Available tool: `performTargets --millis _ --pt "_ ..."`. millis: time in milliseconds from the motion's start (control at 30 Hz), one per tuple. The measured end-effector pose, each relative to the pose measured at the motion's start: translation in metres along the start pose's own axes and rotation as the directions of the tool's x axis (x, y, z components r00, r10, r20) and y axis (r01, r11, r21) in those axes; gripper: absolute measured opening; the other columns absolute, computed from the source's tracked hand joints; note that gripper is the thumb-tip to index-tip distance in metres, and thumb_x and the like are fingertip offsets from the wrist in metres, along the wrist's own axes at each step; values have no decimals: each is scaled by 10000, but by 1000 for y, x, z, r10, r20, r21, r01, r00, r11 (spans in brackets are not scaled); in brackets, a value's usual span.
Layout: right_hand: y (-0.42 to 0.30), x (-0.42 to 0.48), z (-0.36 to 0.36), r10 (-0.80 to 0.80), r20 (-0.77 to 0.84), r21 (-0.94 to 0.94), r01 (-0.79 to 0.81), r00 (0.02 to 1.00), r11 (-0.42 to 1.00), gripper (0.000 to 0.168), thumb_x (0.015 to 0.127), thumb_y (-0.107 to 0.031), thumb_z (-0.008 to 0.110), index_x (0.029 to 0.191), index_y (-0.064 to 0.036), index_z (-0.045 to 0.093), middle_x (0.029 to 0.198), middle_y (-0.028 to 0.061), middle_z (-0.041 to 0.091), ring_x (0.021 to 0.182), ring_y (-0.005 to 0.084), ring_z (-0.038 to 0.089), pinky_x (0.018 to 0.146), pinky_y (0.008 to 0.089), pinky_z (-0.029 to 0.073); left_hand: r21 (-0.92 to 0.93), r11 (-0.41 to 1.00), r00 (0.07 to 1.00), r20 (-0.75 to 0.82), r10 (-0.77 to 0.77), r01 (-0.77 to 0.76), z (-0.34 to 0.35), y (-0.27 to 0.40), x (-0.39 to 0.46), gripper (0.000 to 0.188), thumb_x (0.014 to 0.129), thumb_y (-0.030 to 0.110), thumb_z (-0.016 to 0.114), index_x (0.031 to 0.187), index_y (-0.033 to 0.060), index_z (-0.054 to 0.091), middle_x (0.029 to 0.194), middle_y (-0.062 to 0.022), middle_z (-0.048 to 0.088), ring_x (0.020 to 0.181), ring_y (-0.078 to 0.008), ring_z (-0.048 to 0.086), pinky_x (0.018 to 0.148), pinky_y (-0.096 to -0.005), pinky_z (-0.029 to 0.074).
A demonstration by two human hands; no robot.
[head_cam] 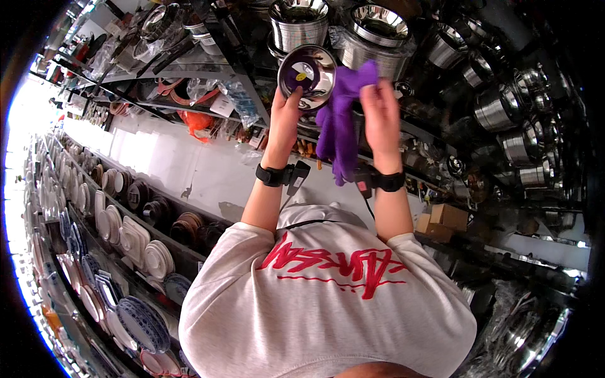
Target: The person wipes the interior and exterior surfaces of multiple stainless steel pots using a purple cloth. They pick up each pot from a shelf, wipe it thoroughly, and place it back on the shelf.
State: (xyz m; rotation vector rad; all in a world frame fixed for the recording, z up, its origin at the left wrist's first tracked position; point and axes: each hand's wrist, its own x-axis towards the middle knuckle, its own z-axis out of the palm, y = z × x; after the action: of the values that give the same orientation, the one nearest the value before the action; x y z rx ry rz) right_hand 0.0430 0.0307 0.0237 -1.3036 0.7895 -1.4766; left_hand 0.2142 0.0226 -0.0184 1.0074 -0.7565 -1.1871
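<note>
My left hand (283,115) grips a small shiny metal bowl (321,66) by its near side, thumb over the rim. The bowl's mirror-like inside faces me and carries a yellow sticker (301,76). A purple cloth (347,113) hangs in loose folds from my right hand (382,118), which pinches its upper end and looks motion-blurred. The cloth is close by the bowl's right edge; whether they touch, I cannot tell. Just beyond the bowl stands a tall stack of steel bowls (300,35). Both wrists wear black straps with small devices.
More stacked steel bowls (378,33) and steel pots (494,108) fill the shelves ahead and to the right. Racks of plates (158,260) line the left. Cardboard boxes (444,219) sit on a low right shelf. An orange bag (196,122) lies on the lower shelf ahead.
</note>
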Motion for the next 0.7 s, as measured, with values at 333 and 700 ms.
performTargets --millis 333,700 --pt "45 26 26 -296 471 -751 554 831 359 332 900 -192 562 1185 -24 548 1092 187 609 1029 355 557 928 437 392 128 989 991 119 63 -78 9 20 -4 245 983 185 487 1169 40 552 923 39 566 792 -25 451 675 -185 382" --pt "62 5 29 -154 600 -706 610 785 360 383 840 -215 645 1161 -19 568 1154 153 601 1107 320 535 998 450 369 83 989 991 57 120 -125 -3 21 13 254 1004 213 465 1112 10 573 863 36 530 776 -55 417 680 -203 369"
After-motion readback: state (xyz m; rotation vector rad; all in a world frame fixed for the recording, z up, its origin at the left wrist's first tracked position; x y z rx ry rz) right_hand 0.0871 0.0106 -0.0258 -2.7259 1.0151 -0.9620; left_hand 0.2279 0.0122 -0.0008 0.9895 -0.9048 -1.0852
